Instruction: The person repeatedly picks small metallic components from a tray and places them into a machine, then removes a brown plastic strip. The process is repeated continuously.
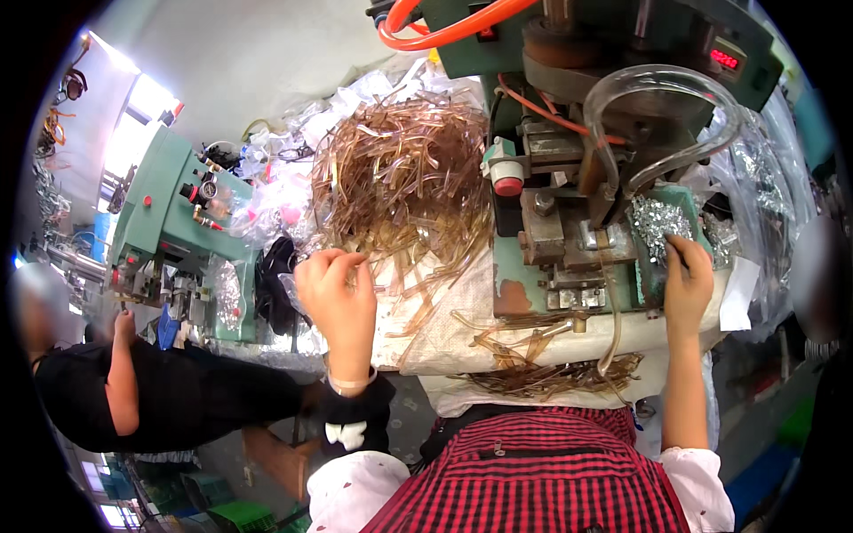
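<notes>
My left hand [338, 298] is raised beside the near left edge of a heap of brown translucent strips [400, 169]. Its fingers are curled together, and whatever they may hold cannot be made out. At the right, my right hand [689, 280] reaches over the green bin [653, 289] of small silver metal pieces [659, 220]. Those fingertips are pinched together at the edge of the pieces, too small a spot to see what is between them. Between my hands stands a green press [520, 289]. One brown strip [614, 320] hangs down from its metal die block [582, 253].
A clear hose [662, 80] loops in front of the press head. Its red button [507, 186] faces the heap. More strips [551, 377] lie along the near table edge. At the left, another person [169, 391] sits by a second green machine [169, 200]. Plastic bags [769, 191] stand far right.
</notes>
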`<act>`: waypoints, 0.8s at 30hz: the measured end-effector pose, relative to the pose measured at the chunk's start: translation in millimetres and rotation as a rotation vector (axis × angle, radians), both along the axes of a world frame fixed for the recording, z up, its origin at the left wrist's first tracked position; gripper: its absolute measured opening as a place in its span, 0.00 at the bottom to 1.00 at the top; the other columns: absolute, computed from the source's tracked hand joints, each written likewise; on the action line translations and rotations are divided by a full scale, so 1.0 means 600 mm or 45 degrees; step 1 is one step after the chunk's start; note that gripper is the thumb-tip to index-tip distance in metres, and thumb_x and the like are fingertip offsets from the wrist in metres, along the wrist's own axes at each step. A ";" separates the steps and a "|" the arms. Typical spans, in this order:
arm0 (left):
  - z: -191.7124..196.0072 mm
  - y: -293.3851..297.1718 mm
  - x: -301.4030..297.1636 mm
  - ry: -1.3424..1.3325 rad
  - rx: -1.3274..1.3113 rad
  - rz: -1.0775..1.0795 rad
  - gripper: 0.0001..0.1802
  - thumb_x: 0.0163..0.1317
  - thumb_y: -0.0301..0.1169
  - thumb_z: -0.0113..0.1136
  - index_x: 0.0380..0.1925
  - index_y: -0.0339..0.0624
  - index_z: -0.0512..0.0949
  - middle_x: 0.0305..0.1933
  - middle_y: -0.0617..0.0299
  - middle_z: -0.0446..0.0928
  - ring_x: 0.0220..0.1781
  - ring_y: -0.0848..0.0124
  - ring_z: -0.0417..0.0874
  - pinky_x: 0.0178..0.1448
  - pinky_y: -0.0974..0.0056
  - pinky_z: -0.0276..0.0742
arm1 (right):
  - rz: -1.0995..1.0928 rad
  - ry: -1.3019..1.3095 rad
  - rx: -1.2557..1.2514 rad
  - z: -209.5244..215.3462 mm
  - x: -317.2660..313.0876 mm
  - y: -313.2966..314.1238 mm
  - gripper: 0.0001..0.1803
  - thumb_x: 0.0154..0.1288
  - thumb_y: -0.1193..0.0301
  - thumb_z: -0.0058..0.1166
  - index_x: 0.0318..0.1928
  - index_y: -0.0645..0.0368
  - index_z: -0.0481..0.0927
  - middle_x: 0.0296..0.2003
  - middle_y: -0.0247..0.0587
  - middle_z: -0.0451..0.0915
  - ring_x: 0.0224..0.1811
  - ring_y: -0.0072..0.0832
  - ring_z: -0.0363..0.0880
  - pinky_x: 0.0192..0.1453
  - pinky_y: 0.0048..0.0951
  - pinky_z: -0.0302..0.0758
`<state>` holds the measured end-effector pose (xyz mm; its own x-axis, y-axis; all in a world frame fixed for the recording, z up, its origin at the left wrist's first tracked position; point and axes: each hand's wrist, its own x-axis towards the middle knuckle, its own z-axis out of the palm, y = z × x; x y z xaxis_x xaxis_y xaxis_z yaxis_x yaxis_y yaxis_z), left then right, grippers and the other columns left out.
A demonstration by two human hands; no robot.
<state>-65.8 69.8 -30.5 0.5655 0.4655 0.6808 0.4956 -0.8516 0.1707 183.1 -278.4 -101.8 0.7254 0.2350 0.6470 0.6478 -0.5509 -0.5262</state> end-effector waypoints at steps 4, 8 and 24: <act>-0.139 0.055 0.024 0.569 -0.038 0.347 0.07 0.47 0.34 0.71 0.26 0.45 0.87 0.38 0.57 0.80 0.46 0.54 0.79 0.52 0.51 0.73 | -0.021 0.137 0.050 -0.012 0.010 0.026 0.08 0.61 0.79 0.63 0.41 0.62 0.84 0.36 0.42 0.83 0.40 0.36 0.81 0.47 0.33 0.76; -0.202 0.101 0.019 0.621 -0.325 0.458 0.08 0.47 0.36 0.70 0.23 0.45 0.86 0.36 0.51 0.83 0.45 0.51 0.83 0.50 0.49 0.79 | -0.149 0.256 0.104 -0.021 -0.011 -0.018 0.07 0.60 0.79 0.63 0.40 0.62 0.84 0.34 0.40 0.83 0.36 0.33 0.80 0.44 0.30 0.76; -0.064 -0.072 0.058 -0.516 -1.359 -0.570 0.05 0.72 0.21 0.56 0.44 0.33 0.77 0.38 0.56 0.82 0.33 0.73 0.83 0.33 0.70 0.78 | 0.596 0.836 1.025 0.104 -0.066 0.154 0.23 0.64 0.84 0.59 0.59 0.70 0.72 0.46 0.40 0.83 0.45 0.19 0.80 0.54 0.22 0.75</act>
<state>-30.9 26.8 -68.8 0.6546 0.7166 0.2408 -0.0558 -0.2718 0.9607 143.5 -185.9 -39.7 0.9299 0.2598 0.2602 0.1700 0.3239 -0.9307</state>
